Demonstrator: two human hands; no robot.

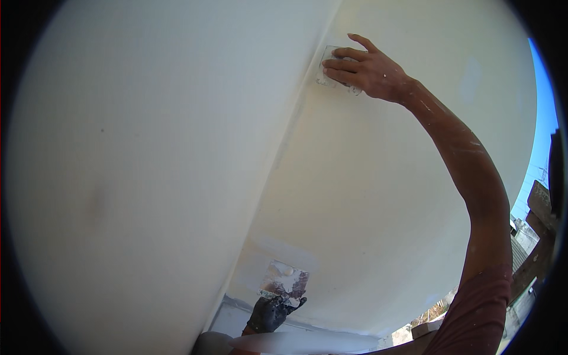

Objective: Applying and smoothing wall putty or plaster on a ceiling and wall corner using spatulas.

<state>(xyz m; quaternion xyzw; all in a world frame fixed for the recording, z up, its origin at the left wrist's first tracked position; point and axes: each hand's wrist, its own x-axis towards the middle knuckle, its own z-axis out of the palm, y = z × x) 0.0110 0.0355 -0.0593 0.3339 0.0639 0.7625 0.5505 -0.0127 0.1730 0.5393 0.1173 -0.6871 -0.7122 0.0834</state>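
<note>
White-smeared scraper (326, 54): it lies beneath the fingers of your right hand (381, 72), its flat end showing just past your fingertips toward the corner.
Right grip: you hold the scraper with your fingers spread across it, the uppermost finger lifted clear; your thumb is hidden, so how tightly you pinch cannot be told.
Corner seam (278, 157): it runs just left of your right fingertips and slants down, passing left of your other hand.
Cream wall (367, 189): it spreads behind both of your hands, with the scraper laid against it, as far as the view shows.
Black-gloved left hand (267, 315): well below your right one, it grips a plate (286, 275) by the lower edge.
Plate: it stands up from your gloved fingers, tilted slightly, well apart from the scraper.
Putty (284, 270): white, smeared over the plate above your left grip, with brownish patches between.
Pale patch (305, 255): on the wall, just above and beside the plate.
Reddish sleeve (482, 302): well below your right grip, around your upper arm.
</note>
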